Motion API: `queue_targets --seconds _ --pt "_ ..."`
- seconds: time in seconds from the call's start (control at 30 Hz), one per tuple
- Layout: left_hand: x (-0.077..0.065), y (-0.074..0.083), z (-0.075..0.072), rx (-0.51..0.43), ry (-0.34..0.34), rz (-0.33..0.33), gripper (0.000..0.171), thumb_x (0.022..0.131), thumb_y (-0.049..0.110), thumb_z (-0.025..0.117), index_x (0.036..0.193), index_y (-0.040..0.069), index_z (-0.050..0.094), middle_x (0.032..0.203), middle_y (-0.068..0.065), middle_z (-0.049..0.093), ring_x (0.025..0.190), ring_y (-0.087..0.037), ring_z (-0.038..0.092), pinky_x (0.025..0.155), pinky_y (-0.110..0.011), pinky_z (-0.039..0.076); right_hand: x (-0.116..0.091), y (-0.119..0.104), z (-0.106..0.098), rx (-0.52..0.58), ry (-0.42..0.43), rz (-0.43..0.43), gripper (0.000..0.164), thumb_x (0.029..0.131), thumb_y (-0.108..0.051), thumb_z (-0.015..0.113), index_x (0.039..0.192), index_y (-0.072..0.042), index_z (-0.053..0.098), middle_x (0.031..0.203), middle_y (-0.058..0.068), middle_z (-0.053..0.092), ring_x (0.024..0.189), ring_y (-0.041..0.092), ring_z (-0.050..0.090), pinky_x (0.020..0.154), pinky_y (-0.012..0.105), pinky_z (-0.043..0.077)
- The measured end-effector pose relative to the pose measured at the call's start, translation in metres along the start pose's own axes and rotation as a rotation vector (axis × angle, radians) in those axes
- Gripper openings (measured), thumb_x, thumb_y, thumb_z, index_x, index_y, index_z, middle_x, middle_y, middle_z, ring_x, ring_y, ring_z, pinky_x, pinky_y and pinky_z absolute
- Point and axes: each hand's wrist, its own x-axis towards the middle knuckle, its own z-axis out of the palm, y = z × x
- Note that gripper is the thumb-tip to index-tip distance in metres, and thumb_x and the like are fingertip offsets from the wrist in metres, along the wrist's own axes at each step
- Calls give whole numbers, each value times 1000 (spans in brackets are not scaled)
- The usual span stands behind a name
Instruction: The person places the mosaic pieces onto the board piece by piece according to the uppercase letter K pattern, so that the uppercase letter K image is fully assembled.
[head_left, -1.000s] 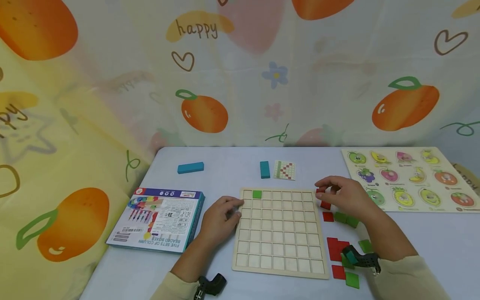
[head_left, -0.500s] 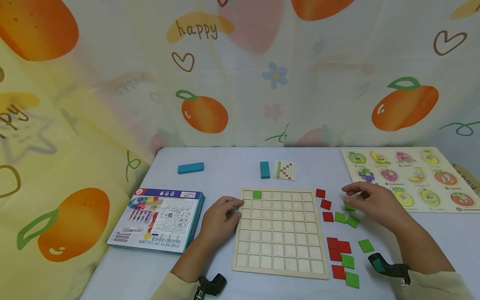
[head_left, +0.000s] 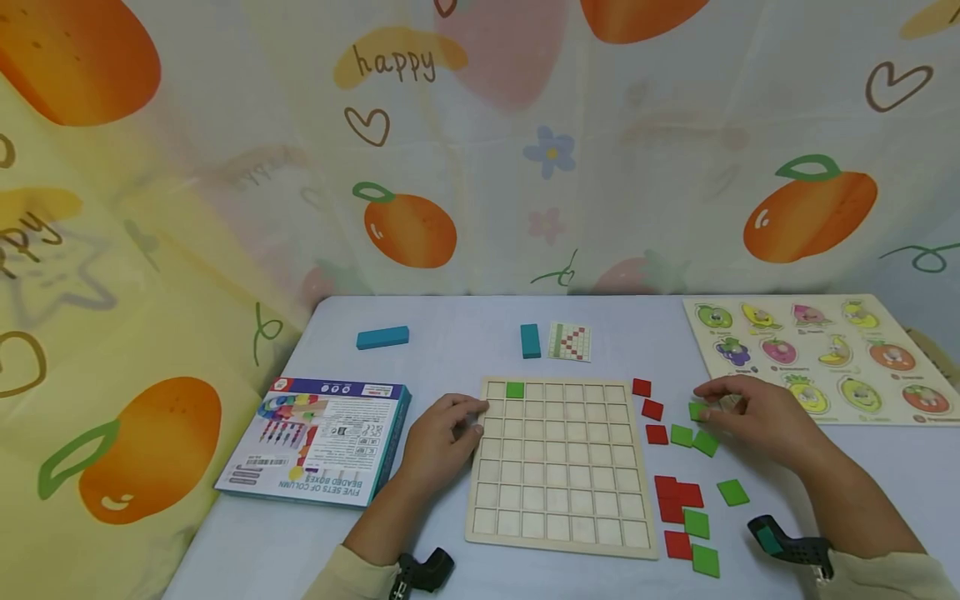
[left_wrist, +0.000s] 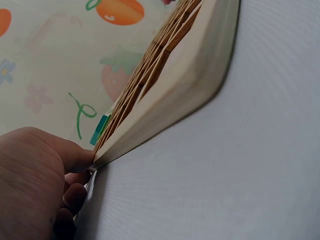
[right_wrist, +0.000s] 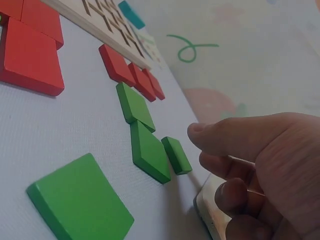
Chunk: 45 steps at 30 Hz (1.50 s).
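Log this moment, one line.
left hand: touches pale wooden grid board | right hand: near loose green square tile | board: one green tile placed

Fingers touch the edge of a wooden grid board.

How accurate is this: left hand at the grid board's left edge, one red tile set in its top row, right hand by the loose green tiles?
Colour's wrong: the placed tile in the top row of the grid board is green, per the head view. Rest stands: left hand at the board's left edge, right hand by the loose green tiles.
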Motion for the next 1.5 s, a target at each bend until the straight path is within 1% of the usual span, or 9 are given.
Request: queue_targets --seconds 0.2,0.33,0.4,0.47,0.6,0.77,0.9,1.1,1.5 --pt "0 0 1 2 2 -3 32 98 13 77 129 21 78 127 6 68 100 -11 61 86 -34 55 1 2 2 -48 -7 -15 39 93 -25 82 128 -9 75 126 21 69 94 28 58 71 36 50" --pt "-1 0 1 6 -2 -9 31 98 14 77 129 21 78 126 7 68 100 -11 60 86 -33 54 2 3 6 -78 -11 -27 37 91 -21 83 126 -9 76 132 26 66 109 41 58 83 52 55" --pt "0 0 0 8 -3 -9 31 99 14 77 129 21 78 127 6 68 100 -11 60 86 -33 54 3 3 7 -87 -6 -35 37 91 -18 83 125 -8 77 133 27 65 116 46 56 90 62 54" --pt "0 0 0 10 -3 -9 31 99 14 76 130 21 78 127 6 68 100 -11 60 86 -34 54 3 3 8 -97 -1 -41 36 90 -17 84 125 -8 77 132 27 65 118 47 55 93 66 51" --pt "0 1 0 9 1 -12 32 99 14 76 130 21 78 127 6 68 100 -11 60 86 -33 54 3 3 8 -111 5 -53 34 90 -16 85 122 -9 77 130 26 65 114 45 56 90 62 53" --pt "0 1 0 7 2 -7 32 99 14 76 130 21 78 127 6 68 100 -11 60 86 -34 54 4 1 8 -119 4 -62 33 89 -15 85 119 -10 75 126 24 67 106 38 57 81 50 53" --pt "0 0 1 16 3 1 31 99 14 76 129 21 78 128 6 68 99 -11 60 86 -34 54 4 0 8 -114 1 -56 31 88 -14 85 117 -11 74 116 17 70 98 32 57 74 42 50" --pt "0 0 1 18 5 10 31 99 14 77 129 21 78 127 5 68 100 -11 60 87 -34 54 4 -1 6 -86 8 -69 26 92 -13 81 117 -10 75 105 6 72 91 26 57 72 39 49" --pt "0 -1 1 13 7 12 32 98 13 77 129 21 78 126 6 68 100 -11 61 87 -34 55 9 -3 1 -47 -28 -91 14 99 -12 74 112 -12 77 98 -1 69 89 23 57 69 34 49"
